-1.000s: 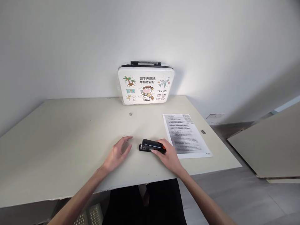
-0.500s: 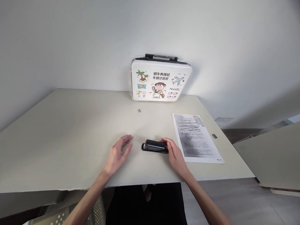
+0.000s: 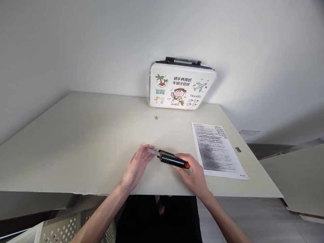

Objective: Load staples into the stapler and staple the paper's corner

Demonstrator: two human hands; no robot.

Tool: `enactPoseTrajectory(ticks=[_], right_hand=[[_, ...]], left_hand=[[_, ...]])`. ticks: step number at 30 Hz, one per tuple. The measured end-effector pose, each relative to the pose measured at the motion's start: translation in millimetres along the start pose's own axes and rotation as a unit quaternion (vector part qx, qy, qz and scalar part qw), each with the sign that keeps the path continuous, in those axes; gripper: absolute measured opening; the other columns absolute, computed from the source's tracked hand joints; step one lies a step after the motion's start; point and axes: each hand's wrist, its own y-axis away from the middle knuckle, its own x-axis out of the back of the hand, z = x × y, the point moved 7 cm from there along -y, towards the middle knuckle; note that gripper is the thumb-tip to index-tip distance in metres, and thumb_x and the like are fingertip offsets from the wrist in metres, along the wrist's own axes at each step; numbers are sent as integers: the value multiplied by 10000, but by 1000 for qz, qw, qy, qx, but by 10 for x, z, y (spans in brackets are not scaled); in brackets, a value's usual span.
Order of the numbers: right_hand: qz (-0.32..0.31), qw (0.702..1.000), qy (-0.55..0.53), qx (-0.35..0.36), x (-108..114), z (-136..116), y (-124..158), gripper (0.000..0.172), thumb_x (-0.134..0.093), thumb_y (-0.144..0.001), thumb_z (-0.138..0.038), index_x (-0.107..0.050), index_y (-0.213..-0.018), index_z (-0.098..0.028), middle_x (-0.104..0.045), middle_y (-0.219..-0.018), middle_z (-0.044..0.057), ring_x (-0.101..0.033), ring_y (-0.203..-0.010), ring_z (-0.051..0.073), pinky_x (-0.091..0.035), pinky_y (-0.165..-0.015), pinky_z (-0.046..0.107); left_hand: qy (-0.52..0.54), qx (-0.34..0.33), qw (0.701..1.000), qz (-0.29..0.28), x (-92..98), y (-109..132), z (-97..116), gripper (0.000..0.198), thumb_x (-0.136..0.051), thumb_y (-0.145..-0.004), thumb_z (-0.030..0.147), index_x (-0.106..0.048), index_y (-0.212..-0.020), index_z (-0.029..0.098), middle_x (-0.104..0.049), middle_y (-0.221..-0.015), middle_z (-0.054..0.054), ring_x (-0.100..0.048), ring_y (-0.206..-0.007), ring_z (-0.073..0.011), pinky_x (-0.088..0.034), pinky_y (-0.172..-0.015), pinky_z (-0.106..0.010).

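My right hand [image 3: 193, 173] grips a black stapler [image 3: 173, 160] by its rear end, where an orange-red part shows. It is held a little above the desk, and its front points left. From that front a metal staple tray [image 3: 153, 152] sticks out. My left hand [image 3: 138, 164] is open beside the tray's tip, palm toward the stapler and fingers stretched out. Whether its fingertips touch the tray I cannot tell.
A white case with cartoon prints [image 3: 182, 86] leans against the wall at the back of the desk [image 3: 83, 145]. A printed sheet [image 3: 219, 152] lies right of my right hand. Small grey pieces lie near the case [image 3: 156, 117] and the right edge [image 3: 238, 149].
The stapler has been lifted and turned in my right hand, and its metal tray now shows out of the front. My left hand has come closer to it. The view has shifted slightly left.
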Motion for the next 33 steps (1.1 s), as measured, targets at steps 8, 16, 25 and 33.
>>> enactPoseTrajectory(ticks=[8, 16, 25, 33], right_hand=[[38, 943, 159, 288, -23, -572, 174, 421, -687, -933, 6, -709, -1224, -298, -805, -1140, 52, -738, -1167, 253, -607, -902, 437], [80, 968, 104, 215, 137, -483, 178, 524, -591, -918, 55, -714, -1252, -329, -775, -1167, 55, -714, -1198, 266, -612, -941, 494], [117, 993, -25, -13, 155, -193, 117, 222, -722, -930, -192, -727, -1135, -277, -753, -1197, 88, -724, -1170, 280, -629, -942, 482], [59, 990, -60, -116, -210, 26, -207, 247, -773, -903, -411, -737, -1093, -257, -783, -1122, 68, -737, -1024, 258, -580, -898, 398]], left_hand=[[251, 178, 950, 56, -290, 26, -144, 323, -379, -1101, 244, -668, -1079, 101, -746, -1245, -185, -721, -1190, -269, -557, -1014, -377], [212, 98, 971, 56, -107, 8, -178, 295, -467, -1052, 217, -702, -902, 122, -710, -951, -124, -692, -901, -202, -549, -942, -342], [-264, -129, 955, 27, -62, 255, 125, 446, -573, -986, 388, -664, -1408, 275, -421, -793, 24, -407, -713, -164, -394, -731, -305], [-168, -98, 981, -4, 17, 182, -11, 507, -697, -906, 326, -637, -1404, 254, -395, -764, 45, -381, -685, -141, -370, -687, -279]])
